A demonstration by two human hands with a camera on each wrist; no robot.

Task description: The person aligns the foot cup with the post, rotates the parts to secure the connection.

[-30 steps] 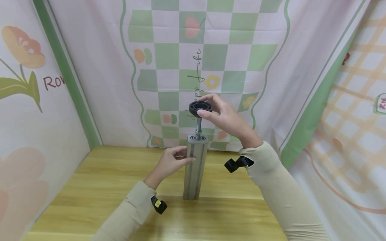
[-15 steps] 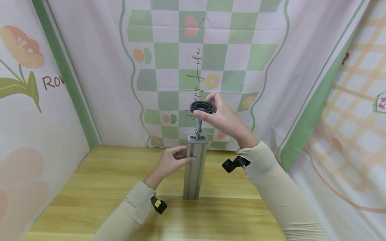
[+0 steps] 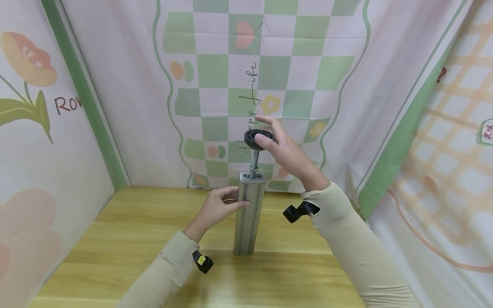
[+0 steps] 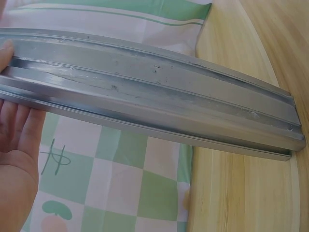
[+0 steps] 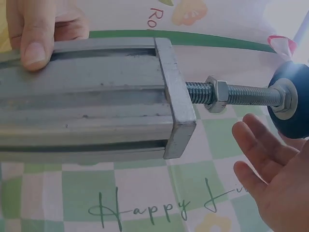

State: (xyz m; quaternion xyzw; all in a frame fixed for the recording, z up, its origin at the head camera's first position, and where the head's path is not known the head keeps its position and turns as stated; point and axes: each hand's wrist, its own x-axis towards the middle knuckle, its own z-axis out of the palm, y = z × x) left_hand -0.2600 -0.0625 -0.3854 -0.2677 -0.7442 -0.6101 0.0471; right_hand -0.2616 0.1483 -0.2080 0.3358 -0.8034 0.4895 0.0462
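Note:
An aluminium profile stands upright on the wooden table, with grooves down its sides. My left hand holds its upper part from the left, thumb on the near face and fingers behind. A metal end plate caps the top, bolted on. Out of it rises a threaded rod with a hex nut, bearing a round black levelling foot. Around the foot's right side my right hand is loosely spread. Its thumb overlaps the foot's top, while several fingers stand apart from the rod in the right wrist view.
The wooden table reaches back to a hanging cloth with green and white checks, close behind the profile. More printed cloth hangs at the left and right sides. Each wrist carries a small black camera.
My right hand's fingers have loosened from the foot's rim and spread, the thumb now over its top. The foot has turned slightly and shifted a little right. My left hand and the profile stay put.

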